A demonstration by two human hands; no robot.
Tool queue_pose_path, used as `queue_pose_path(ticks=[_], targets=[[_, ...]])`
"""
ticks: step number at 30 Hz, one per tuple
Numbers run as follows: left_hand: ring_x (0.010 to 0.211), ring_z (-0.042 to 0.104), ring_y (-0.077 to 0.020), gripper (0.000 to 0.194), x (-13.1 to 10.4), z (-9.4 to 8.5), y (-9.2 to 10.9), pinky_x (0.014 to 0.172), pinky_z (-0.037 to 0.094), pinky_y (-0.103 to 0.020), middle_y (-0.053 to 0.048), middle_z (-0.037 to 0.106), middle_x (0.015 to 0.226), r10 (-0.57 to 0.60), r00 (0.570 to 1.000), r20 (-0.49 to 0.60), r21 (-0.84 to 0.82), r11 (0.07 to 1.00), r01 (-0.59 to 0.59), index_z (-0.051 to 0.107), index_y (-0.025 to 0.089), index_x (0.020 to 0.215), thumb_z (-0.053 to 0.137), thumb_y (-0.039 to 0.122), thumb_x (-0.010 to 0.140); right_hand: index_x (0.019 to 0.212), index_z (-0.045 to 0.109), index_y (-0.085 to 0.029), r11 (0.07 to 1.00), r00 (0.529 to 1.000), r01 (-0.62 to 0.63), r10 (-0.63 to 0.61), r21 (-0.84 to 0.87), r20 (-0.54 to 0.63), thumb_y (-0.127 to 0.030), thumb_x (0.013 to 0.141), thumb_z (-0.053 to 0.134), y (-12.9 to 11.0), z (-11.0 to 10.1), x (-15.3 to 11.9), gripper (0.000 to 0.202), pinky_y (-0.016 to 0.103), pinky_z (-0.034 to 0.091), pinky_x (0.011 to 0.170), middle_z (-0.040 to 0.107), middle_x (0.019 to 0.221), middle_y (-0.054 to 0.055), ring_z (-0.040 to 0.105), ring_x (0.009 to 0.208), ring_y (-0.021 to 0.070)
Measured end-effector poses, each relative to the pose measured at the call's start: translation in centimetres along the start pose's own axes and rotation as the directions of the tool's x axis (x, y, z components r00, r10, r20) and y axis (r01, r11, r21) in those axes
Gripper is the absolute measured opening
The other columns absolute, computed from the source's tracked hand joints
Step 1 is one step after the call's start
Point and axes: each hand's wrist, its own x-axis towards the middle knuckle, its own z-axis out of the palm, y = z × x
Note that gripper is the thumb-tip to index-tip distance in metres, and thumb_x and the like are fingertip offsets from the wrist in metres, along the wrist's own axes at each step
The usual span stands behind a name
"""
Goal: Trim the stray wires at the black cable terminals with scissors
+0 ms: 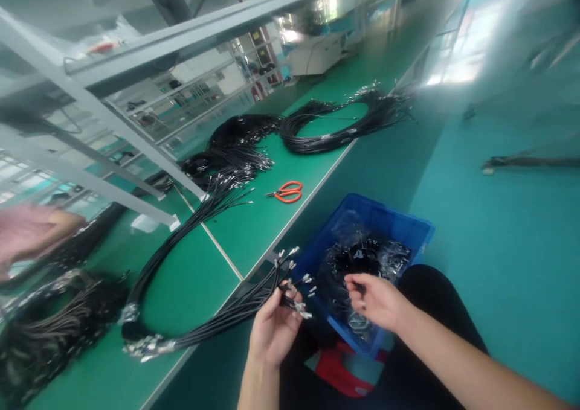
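My left hand is closed around the end of a bundle of black cables, near their white connector tips. The bundle curves back across the green table. To the right, my right hand is raised over a blue bin, its fingers pinched together; a small dark piece shows at them, too small to name. Clear plastic bags and black parts lie inside the bin. Orange-handled scissors rest on the table beyond the bundle.
More coiled black cables lie farther along the table, with another pile at lower left. A metal shelf frame stands on the table. Another person's arm is at the left edge. Something red sits below the bin.
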Motion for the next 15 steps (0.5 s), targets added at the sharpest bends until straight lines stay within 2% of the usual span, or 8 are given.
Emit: queue_pose_path(ticks=[3, 6, 8, 10, 13, 15], targets=[[0.067, 0.057, -0.0128, 0.011, 0.2, -0.1, 0.3, 0.056, 0.047, -0.02, -0.004, 0.06, 0.073, -0.017, 0.999, -0.042, 0.013, 1.0, 0.018, 0.067, 0.01, 0.088, 0.063, 0.015, 0.079, 0.11, 0.056, -0.016, 0.956, 0.974, 0.157, -0.192, -0.247, -0.124, -0.029, 0.09, 0.054, -1.9, -0.8, 2.4, 0.024, 0.039, 0.052, 0.074, 0.059, 0.108, 0.007, 0.061, 0.088, 0.0202], [0.072, 0.062, -0.0144, 0.015, 0.1, -0.5, 0.6, 0.062, 0.051, -0.022, -0.008, 0.067, 0.08, -0.033, 0.996, -0.086, 0.048, 0.998, 0.037, 0.068, 0.008, 0.093, 0.057, 0.01, 0.083, 0.115, 0.054, -0.018, 0.794, 0.872, 0.294, -0.451, -0.532, -0.192, -0.026, 0.088, 0.056, -3.3, -1.7, 4.0, 0.028, 0.047, 0.046, 0.087, 0.052, 0.124, 0.009, 0.054, 0.105, 0.0254], [0.079, 0.063, -0.0159, 0.019, -0.2, -0.7, 0.6, 0.072, 0.051, -0.025, -0.01, 0.069, 0.086, -0.027, 0.995, -0.094, 0.07, 0.997, 0.034, 0.068, 0.008, 0.097, 0.054, 0.011, 0.085, 0.113, 0.056, -0.019, 0.639, 0.783, 0.346, -0.6, -0.687, -0.163, -0.026, 0.088, 0.057, -3.4, -2.1, 4.3, 0.026, 0.05, 0.042, 0.091, 0.049, 0.128, 0.008, 0.05, 0.111, 0.0267], [0.089, 0.063, -0.0188, 0.024, -0.6, -0.7, 0.6, 0.082, 0.049, -0.028, -0.012, 0.069, 0.094, -0.021, 0.997, -0.077, 0.088, 0.996, 0.028, 0.067, 0.006, 0.1, 0.052, 0.02, 0.087, 0.108, 0.058, -0.018, 0.482, 0.699, 0.371, -0.708, -0.793, -0.103, -0.025, 0.088, 0.057, -3.1, -2.3, 4.2, 0.022, 0.05, 0.04, 0.093, 0.052, 0.125, 0.008, 0.05, 0.112, 0.0264], [0.106, 0.057, -0.024, 0.04, -1.1, -0.4, 0.6, 0.092, 0.044, -0.032, -0.016, 0.064, 0.111, -0.032, 0.999, -0.036, 0.126, 0.991, 0.036, 0.064, 0.005, 0.107, 0.049, 0.037, 0.088, 0.101, 0.061, -0.016, 0.27, 0.589, 0.377, -0.808, -0.886, 0.004, -0.027, 0.088, 0.057, -2.7, -2.5, 4.0, 0.018, 0.051, 0.039, 0.094, 0.057, 0.117, 0.007, 0.051, 0.111, 0.0261], [0.11, 0.054, -0.0248, 0.047, -1.4, -0.3, 0.4, 0.095, 0.042, -0.034, -0.016, 0.06, 0.118, -0.044, 0.999, -0.011, 0.169, 0.985, 0.045, 0.062, 0.006, 0.11, 0.046, 0.044, 0.089, 0.098, 0.061, -0.015, 0.149, 0.53, 0.378, -0.844, -0.914, 0.081, -0.027, 0.088, 0.056, -2.9, -2.6, 4.0, 0.016, 0.05, 0.038, 0.094, 0.06, 0.111, 0.006, 0.052, 0.11, 0.0256]])
